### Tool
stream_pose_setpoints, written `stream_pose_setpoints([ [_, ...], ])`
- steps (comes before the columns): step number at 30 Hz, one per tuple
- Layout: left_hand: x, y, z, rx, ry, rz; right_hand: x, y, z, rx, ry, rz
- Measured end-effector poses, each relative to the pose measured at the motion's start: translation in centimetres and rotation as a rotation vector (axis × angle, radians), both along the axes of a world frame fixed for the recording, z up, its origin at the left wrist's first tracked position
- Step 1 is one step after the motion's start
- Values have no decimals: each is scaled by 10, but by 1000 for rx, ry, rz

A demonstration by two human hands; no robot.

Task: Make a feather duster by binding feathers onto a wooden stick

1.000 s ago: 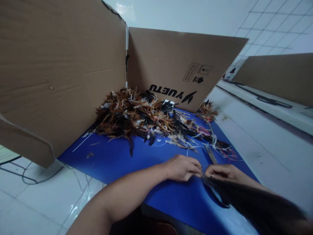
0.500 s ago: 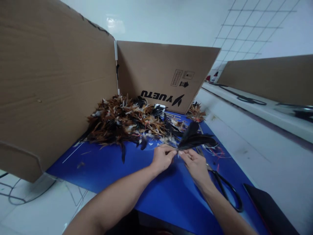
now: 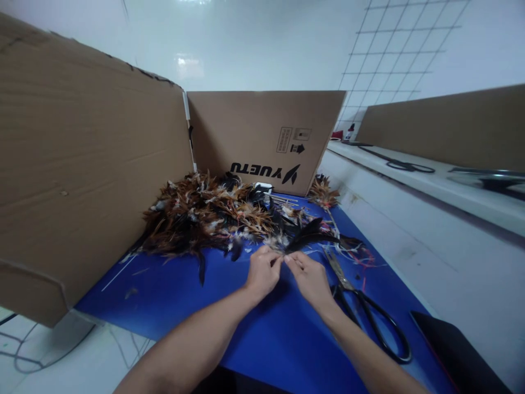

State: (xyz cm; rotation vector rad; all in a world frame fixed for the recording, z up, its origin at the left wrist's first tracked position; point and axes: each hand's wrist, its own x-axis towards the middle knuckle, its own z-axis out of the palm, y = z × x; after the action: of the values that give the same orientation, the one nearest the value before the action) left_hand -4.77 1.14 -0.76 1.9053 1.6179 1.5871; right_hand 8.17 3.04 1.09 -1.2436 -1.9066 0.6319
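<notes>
1. Since feathers weigh next to nothing and bend easily, the black feathers look light, soft and easily crushed; I judge the stiff quill ends the safest hold.
2. They lie on the blue table, just before the brown feather pile.
3. Left hand and right hand meet, fingers pressed together, pinching the quills.
4. Scissors lie just right.

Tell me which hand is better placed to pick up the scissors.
Right. The right hand is next to the scissors, whose blades lie just beside it; the left hand is farther away, on its other side.
</notes>
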Motion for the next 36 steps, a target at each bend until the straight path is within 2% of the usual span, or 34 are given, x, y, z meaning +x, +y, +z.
stream_pose_setpoints([
  [5,1,1,-5,78,216,17,-3,1,-8,30,67,-6],
  [10,3,-1,-7,85,408,72,-3,3,-9,45,127,-53],
  [14,3,-3,-7,106,536,78,-3,6,-11,13,179,-58],
  [18,2,-2,-7,134,600,69,-3,8,-13,-82,347,-41],
  [23,2,-4,-1,169,391,-63,1,7,-9,-274,529,34],
  [26,1,-6,5,138,224,-136,5,7,-5,-321,575,56],
  [31,-1,-6,13,37,10,-125,9,8,-1,-371,603,92],
  [36,-2,-5,14,-58,-127,-120,11,7,0,-457,622,121],
])
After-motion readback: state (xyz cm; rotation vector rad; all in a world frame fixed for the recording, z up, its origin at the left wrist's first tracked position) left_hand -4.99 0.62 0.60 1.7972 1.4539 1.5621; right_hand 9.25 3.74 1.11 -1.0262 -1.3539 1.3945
